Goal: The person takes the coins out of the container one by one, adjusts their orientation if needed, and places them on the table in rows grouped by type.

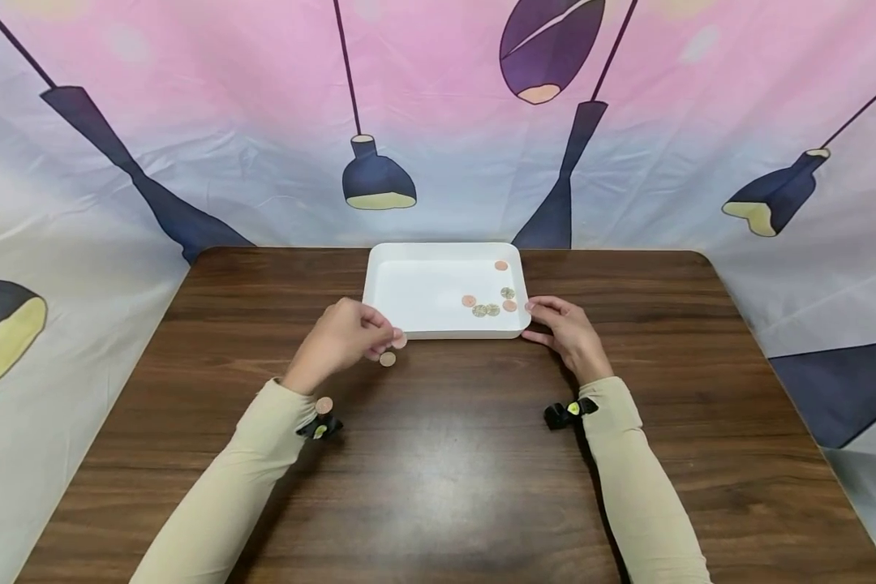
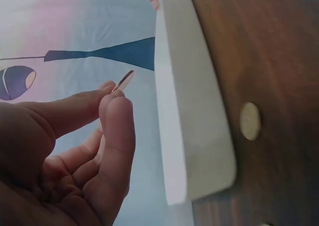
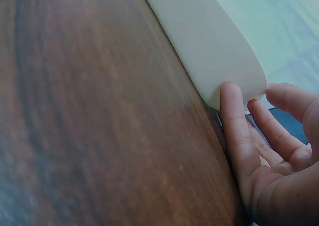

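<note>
1. Evidently, the copper coin [image 2: 123, 81] is toward the table's [image 1: 438, 487] far edge, left of centre, pinched finger-to-thumb by the left grip [image 1: 341, 335]; much protrudes, perhaps for easy release.
2. The white tray [image 1: 419, 292] sits midway along that edge, six coins [image 1: 469, 301] in its right half.
3. The right grip [image 1: 571, 335], fingers loosely extended, touches its near right corner, presumably steadying it.
4. Two loose coins [image 1: 388, 359] lie left of centre, probably for reach.

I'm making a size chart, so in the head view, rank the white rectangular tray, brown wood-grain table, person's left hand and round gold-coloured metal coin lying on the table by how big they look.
1. Brown wood-grain table
2. White rectangular tray
3. Left hand
4. Round gold-coloured metal coin
</note>
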Motion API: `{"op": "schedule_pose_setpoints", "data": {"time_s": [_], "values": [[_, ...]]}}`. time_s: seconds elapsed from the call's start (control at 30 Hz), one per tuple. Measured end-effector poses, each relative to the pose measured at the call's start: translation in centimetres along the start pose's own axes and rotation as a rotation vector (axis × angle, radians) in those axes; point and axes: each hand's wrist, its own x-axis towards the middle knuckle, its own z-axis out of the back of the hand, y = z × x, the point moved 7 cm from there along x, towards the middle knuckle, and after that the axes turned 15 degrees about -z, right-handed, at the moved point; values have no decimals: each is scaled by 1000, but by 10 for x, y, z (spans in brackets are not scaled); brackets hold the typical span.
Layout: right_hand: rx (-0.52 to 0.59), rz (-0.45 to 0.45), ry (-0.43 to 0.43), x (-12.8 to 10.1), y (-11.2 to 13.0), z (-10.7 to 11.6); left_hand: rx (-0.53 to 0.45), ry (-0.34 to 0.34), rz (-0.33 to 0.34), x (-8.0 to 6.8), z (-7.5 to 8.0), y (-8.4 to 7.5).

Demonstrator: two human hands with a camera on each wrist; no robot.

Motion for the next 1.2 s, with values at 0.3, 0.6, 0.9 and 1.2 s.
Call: {"op": "schedule_pose_setpoints", "data": {"time_s": [0.3,0.6,0.9,1.2], "values": [[-1,-18,-10,1,-3,1,-60,37,27,-30,-1,22],[-19,-26,-9,-2,-13,3,-185,70,59,-49,-21,35],[-19,-17,-15,-2,-10,3,-187,122,38,-55,-42,47],[-18,-3,-13,1,-1,3,242,140,-28,-47,-41,35]]}}
